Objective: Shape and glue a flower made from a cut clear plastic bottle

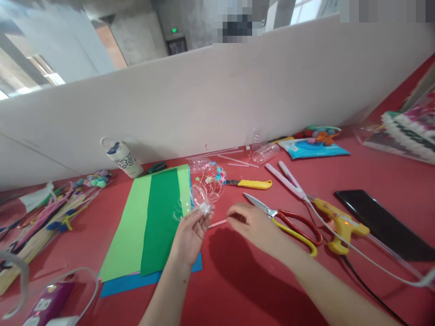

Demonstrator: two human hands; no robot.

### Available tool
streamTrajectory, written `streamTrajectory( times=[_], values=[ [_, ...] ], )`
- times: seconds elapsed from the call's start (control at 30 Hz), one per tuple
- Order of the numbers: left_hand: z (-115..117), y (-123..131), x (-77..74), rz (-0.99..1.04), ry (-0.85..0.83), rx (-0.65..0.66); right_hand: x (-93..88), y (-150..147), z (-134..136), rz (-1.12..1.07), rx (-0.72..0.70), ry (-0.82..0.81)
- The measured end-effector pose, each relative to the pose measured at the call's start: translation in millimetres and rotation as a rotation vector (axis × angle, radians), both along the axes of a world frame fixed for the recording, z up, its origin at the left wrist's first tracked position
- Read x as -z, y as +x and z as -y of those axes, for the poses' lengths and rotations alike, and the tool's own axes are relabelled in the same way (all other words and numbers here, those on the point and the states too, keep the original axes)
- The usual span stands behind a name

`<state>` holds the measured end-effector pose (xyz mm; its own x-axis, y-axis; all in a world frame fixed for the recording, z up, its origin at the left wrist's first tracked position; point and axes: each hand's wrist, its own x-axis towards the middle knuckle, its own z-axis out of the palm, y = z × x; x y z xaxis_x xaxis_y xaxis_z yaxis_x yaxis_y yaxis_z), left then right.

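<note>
My left hand (195,226) pinches a clear plastic bottle piece (204,194) by its neck; its cut strips curl outward like petals. A thin pink stick (217,223) runs between my two hands. Curled fingers of my right hand (246,224) close on the stick's right end, and the fingertips are partly hidden. Just beyond the plastic piece lies a clear container with coloured stars (219,173). To the right of it is a yellow utility knife (254,184). Scissors with red and yellow handles (272,212) lie open beside my right hand.
Green sheets (136,217) lie left on the red table. A yellow glue gun (340,224), a pink flat iron (287,181) and a black phone (380,222) are right. A white tumbler (124,160) stands by the partition (204,104). A purple power strip (49,301) sits front left.
</note>
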<state>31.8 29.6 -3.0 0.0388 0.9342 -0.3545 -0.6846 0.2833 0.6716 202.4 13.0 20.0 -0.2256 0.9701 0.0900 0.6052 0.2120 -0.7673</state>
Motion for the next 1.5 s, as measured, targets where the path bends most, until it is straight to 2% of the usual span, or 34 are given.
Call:
streamTrajectory(
  times=[0.1,0.23,0.3,0.43,0.47,0.57,0.7,0.83,0.97,1.03,1.13,1.2,1.3,1.4,1.5],
  values=[
    [2,-4,8.5,-0.046,-0.016,-0.003,14.3,-3,11,0.044,-0.011,-0.025],
    [3,-7,12.6,-0.059,-0.047,-0.014,16.1,18,27,0.134,0.089,-0.007],
    [3,-6,10.8,-0.072,-0.052,-0.013,15.3,42,37,0.191,0.194,0.023],
    [7,-2,7.2,-0.090,-0.065,0.019,17.6,106,60,0.429,0.574,0.113],
    [8,-1,7.1,-0.093,-0.069,0.029,19.4,121,64,0.467,0.631,0.131],
    [10,2,8.2,-0.098,-0.078,0.050,28.1,154,76,0.529,0.660,0.080],
    [11,4,6.1,-0.076,-0.096,0.065,42.3,162,81,0.620,0.556,0.040],
    [15,7,-4.3,-0.036,-0.140,0.083,44.4,159,75,0.713,0.544,0.062],
    [25,11,-14.7,0.011,-0.155,0.150,26.3,141,64,0.689,0.544,0.106],
    [30,16,-17.1,0.010,-0.130,0.166,12.4,114,59,0.468,0.507,0.215],
    [38,24,-18.5,-0.008,-0.034,0.126,-4.3,57,56,-0.028,0.263,0.174],
    [41,30,-19.8,-0.020,0.053,0.090,-7.5,21,52,-0.294,0.188,0.143],
    [42,36,-22.5,-0.055,0.134,0.048,-0.2,-12,42,-0.589,0.213,0.037],
    [39,36,-23.8,-0.084,0.120,0.018,10.8,-21,32,-0.610,0.259,0.073],
    [35,36,-22.9,-0.091,0.094,0.044,15.9,-22,30,-0.407,0.271,0.255]
  ],
)
